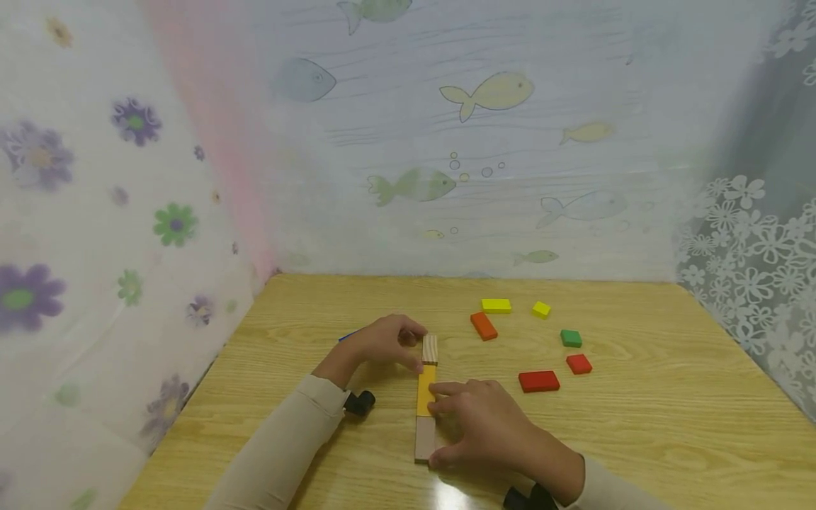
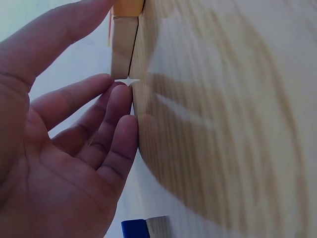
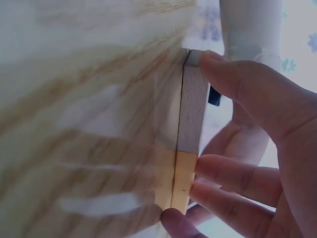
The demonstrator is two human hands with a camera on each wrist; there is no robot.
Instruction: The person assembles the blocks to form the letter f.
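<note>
Three blocks lie end to end in a row on the table: a striped natural-wood block [image 1: 430, 348] at the far end, an orange-yellow block [image 1: 426, 392] in the middle and a plain brownish block [image 1: 425, 438] nearest me. My left hand [image 1: 385, 343] is at the far part of the row, with a fingertip touching the natural-wood block's far end and the thumb beside its joint with the orange-yellow one. From the right, my right hand [image 1: 487, 425] touches the row. Its thumb presses the brownish block's near end, while its fingertips rest along the orange-yellow block's side.
Right of the row lie a long red block [image 1: 539, 382], a small red one [image 1: 579, 364], a green one [image 1: 570, 338], an orange one [image 1: 484, 326] and two yellow ones [image 1: 496, 306]. A blue block [image 2: 133, 229] lies behind my left wrist. Printed curtains border the table.
</note>
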